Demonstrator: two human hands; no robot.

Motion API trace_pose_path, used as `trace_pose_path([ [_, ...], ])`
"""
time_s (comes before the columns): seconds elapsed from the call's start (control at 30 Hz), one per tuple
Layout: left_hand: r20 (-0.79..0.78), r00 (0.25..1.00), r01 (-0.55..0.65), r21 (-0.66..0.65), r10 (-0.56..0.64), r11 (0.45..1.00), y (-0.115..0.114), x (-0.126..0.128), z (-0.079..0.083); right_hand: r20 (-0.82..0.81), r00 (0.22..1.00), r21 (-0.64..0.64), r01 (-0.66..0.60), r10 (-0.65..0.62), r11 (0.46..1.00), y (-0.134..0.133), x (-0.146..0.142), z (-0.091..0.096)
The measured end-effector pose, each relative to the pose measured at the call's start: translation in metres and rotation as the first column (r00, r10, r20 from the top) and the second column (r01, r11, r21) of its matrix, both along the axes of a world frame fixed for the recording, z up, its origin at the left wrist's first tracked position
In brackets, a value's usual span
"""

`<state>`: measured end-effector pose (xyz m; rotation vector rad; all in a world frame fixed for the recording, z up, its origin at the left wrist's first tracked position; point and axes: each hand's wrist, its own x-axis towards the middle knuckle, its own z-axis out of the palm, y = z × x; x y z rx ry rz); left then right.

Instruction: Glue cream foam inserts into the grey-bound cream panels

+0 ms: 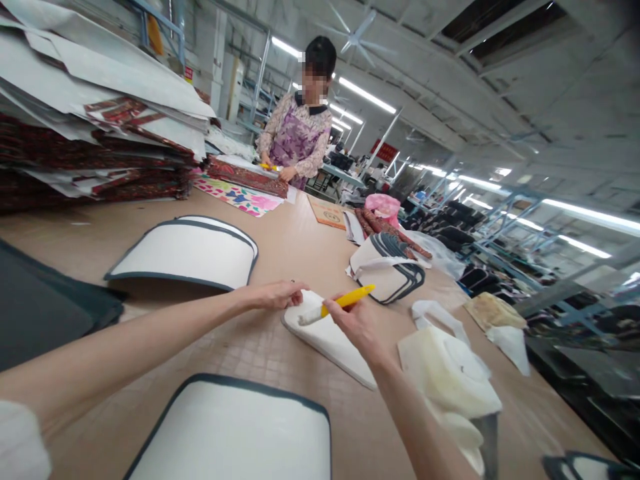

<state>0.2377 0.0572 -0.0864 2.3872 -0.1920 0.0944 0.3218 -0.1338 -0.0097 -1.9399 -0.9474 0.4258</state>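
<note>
My right hand [359, 328] grips a brush with a yellow handle [356, 295]. Its pale bristle end lies over a white panel [336, 348] with a thin dark edge, flat on the table; whether the bristles touch it I cannot tell. At the panel's far left end, the fingers of my left hand [281, 295] are closed on its edge. Nearest to me is a larger white panel [235, 433] with a dark border. Another curved, dark-bordered panel [187, 253], apparently doubled, stands arched to the left of my left hand.
Right of my right forearm stands a whitish plastic container [443, 367]. Beyond it are a bundle of curved panels [387, 273] and a yellowish crumpled piece [495, 310]. A tall stack of sheets and patterned fabric [100, 157] fills the left. A person [303, 127] works across the table [240, 353].
</note>
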Motion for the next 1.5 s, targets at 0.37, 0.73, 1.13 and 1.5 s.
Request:
trace_pose_path([
  [0.37,-0.013,0.999,-0.043,0.110,0.045,0.993,-0.012,-0.004,0.014,0.081,0.993,-0.163,0.096,-0.084,0.982,-0.077,0.025,-0.001],
  [0.73,-0.074,0.995,0.080,0.223,-0.065,0.972,-0.019,-0.013,0.038,0.140,0.949,-0.027,0.288,-0.281,0.957,-0.126,0.040,0.037],
  [1.13,-0.108,0.990,0.100,0.119,-0.087,0.988,-0.009,-0.007,0.035,0.090,0.995,-0.050,0.057,-0.052,0.997,-0.123,0.030,-0.004],
  [1.5,-0.049,0.986,-0.165,-0.117,0.161,0.979,-0.001,-0.012,0.021,0.326,0.890,0.024,0.329,-0.319,0.944,-0.123,0.052,-0.045],
])
